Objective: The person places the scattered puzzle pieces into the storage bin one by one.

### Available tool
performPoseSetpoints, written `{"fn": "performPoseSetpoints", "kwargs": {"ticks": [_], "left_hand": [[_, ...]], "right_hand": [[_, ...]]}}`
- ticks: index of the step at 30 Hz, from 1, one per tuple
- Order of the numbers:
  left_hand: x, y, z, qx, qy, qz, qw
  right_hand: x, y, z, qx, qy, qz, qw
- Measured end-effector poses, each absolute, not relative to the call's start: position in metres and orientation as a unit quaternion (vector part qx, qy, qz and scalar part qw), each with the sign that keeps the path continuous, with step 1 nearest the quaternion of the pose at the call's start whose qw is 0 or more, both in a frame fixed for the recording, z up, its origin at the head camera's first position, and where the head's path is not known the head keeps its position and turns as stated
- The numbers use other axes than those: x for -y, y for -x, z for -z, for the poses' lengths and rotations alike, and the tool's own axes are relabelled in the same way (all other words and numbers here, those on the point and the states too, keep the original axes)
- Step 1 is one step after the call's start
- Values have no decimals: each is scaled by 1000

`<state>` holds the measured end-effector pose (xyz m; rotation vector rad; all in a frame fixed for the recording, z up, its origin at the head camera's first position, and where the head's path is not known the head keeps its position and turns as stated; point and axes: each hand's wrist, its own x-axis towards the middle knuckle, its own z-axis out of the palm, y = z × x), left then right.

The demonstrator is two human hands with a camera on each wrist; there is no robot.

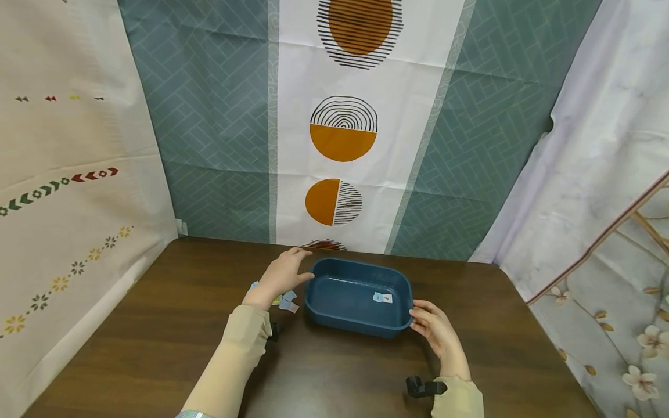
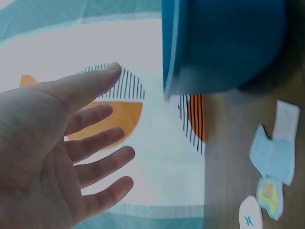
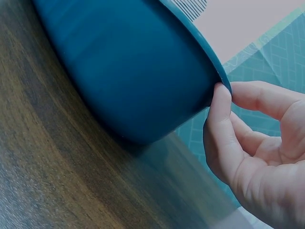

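A dark blue rectangular plastic basin [image 1: 355, 332] stands on the wooden table. Inside it, toward the right end, lies a small light blue and white paper piece [image 1: 382, 298]. My right hand [image 1: 436, 328] pinches the basin's right rim between thumb and fingers, as the right wrist view shows. My left hand [image 1: 282, 273] is held beside the basin's left end with fingers spread and nothing in them. Under and beside the left hand lie several small paper cutouts [image 1: 288, 302], partly hidden by it; blue, white and yellowish ones [image 2: 276, 157] appear in the left wrist view.
The brown wooden table [image 1: 157, 325] reaches back to a hanging green and white patterned cloth [image 1: 219, 133]. Pale printed cloths hang at the left [image 1: 78, 203] and right [image 1: 601, 203]. A black wrist mount [image 1: 424, 387] sits at the right wrist.
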<state>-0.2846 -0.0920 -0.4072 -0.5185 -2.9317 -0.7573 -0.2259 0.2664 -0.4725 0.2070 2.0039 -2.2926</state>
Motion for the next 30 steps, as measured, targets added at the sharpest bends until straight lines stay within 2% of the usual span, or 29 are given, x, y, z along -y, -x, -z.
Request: {"fn": "performPoseSetpoints", "kwargs": {"ticks": [11,21,30], "left_hand": [[143,281,428,955,136,259,36],[177,276,446,961,84,265,-4],[192,279,464,971,48,234,-21]], "right_hand": [[-266,225,471,-652,-59,755,47],[-268,225,472,-654,-71,751,49],[-277,228,488,-642,53,764,38]]}}
